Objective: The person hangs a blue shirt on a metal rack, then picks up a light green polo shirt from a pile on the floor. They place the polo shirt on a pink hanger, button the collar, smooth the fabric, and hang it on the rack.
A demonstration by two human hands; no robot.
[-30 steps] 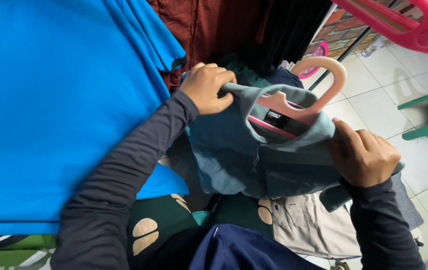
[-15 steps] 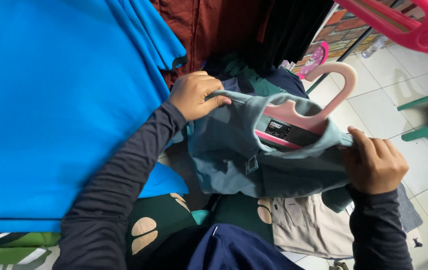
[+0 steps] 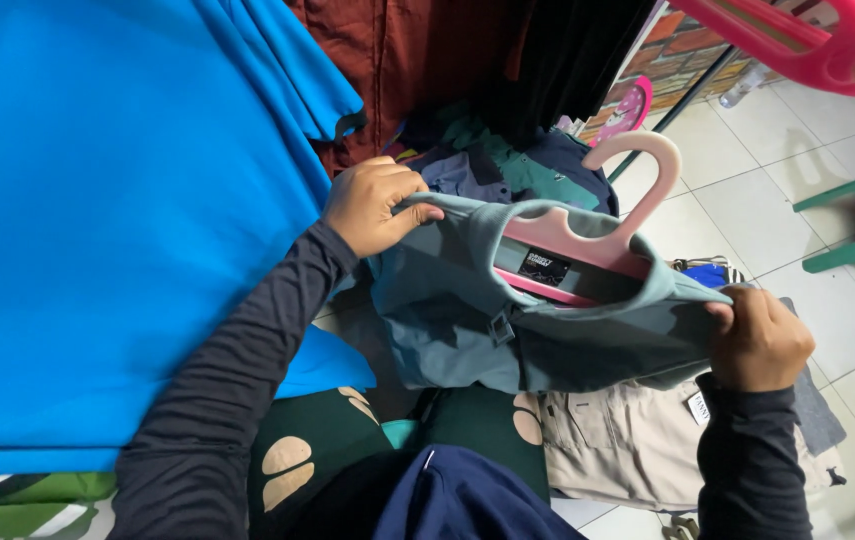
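1. Head view, left hand [image 3: 375, 205]: fingers are closed on one shoulder of the grey-teal garment [image 3: 507, 320], pinching the fabric edge beside the collar.
2. Head view, right hand [image 3: 759, 338]: fingers are clamped on the opposite shoulder. The hands are well apart, which stretches the neck opening wide.
3. Pale pink hanger [image 3: 602, 235]: its body sits inside the stretched neck opening and its hook projects up and out. The taut opening appears to let the hanger arms seat under the shoulders.
4. Garment position: held in the air between the hands, above a beige garment [image 3: 627, 445] and dark green patterned cloth [image 3: 297, 450].
5. Surroundings: a bright blue shirt [image 3: 117, 220] hangs at left; magenta hangers [image 3: 797, 40] are at upper right over a tiled floor [image 3: 747, 190].
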